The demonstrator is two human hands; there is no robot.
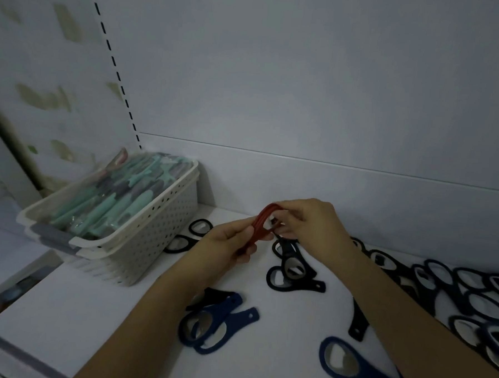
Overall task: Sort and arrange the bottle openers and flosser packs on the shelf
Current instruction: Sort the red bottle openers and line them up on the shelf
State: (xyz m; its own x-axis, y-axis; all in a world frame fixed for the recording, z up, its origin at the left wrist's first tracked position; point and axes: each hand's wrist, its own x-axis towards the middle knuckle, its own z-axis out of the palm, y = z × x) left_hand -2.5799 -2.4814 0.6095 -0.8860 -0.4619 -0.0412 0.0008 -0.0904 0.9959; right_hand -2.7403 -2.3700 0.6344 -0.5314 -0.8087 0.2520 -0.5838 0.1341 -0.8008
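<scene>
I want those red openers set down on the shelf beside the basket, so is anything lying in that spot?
Yes. Two black bottle openers lie against the white basket on its right side, below the red openers that the left hand and right hand grip.

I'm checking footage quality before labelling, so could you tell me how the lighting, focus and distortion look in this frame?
Head view: dim, bluish light with darkened corners; the shelf edge and slotted upright bow from wide-angle distortion; the basket of flosser packs looks soft and smeared; the red bottle openers held by the left hand and right hand stay recognisable; no strong glare.
</scene>
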